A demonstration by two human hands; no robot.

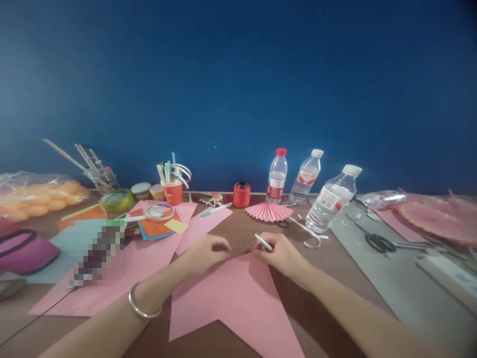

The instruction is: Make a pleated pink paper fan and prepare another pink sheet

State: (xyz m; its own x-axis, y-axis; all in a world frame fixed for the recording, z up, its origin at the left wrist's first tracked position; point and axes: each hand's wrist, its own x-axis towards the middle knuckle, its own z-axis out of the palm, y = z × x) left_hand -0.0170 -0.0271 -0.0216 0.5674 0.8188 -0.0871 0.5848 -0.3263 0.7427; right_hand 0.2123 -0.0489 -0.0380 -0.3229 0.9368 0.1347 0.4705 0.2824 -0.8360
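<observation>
A large pink paper (231, 293) with a notched, star-like lower edge lies on the table before me. My left hand (204, 253), wearing a silver bangle on the wrist, has its curled fingers on the paper's upper left edge; the thumb is mostly hidden. At the upper right corner, my right hand (278, 253) pinches a small, slim white object (264, 242) whose kind I cannot make out. Dark crumbs (244, 238) are scattered on the tabletop between the hands. Just beyond stand a folded pink paper fan (269, 211) and a red thread spool (242, 195).
Three bottles, one red-capped (278, 176) and two white-capped (305, 177) (331, 199), stand behind my right hand. Scissors (378, 242) lie on a grey board (367, 268) at right. Leftward are a red cup (172, 193) of markers, green tape (117, 200) and coloured papers (149, 263).
</observation>
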